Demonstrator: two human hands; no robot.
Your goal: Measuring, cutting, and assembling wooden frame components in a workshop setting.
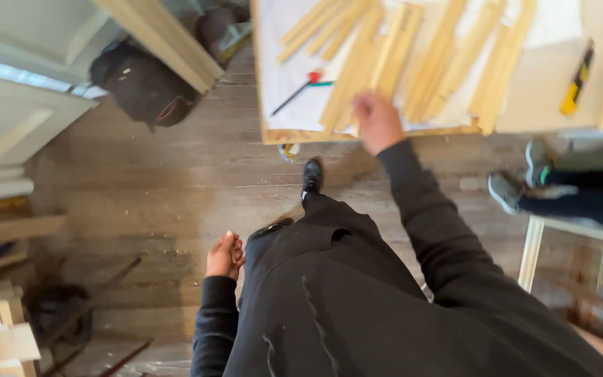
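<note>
Wooden floorboards (169, 181) fill the head view, dusty and worn, and at the top stands a work table (525, 98) covered with white paper. On this table many light wooden strips (385, 56) lie side by side, some overlapping. A red-handled tool (301, 87) lies just to the left of them, and a yellow utility knife (577, 80) lies well apart on the right.

The right hand (377, 122) reaches forward to the near edge of the table and rests on the lower ends of the strips. The picture is blurred, so it is not possible to tell if the fingers close around a strip or only touch it. The left hand (225, 255) hangs beside the hip with the fingers curled closed, seemingly around something small.

To pick one strip well, the person should probably take it by the end and lift it straight, so that the neighbouring strips are not disturbed.

Another person's shoes (518, 174) stand near the table, and a dark bag (144, 84) lies on the floor.
</note>
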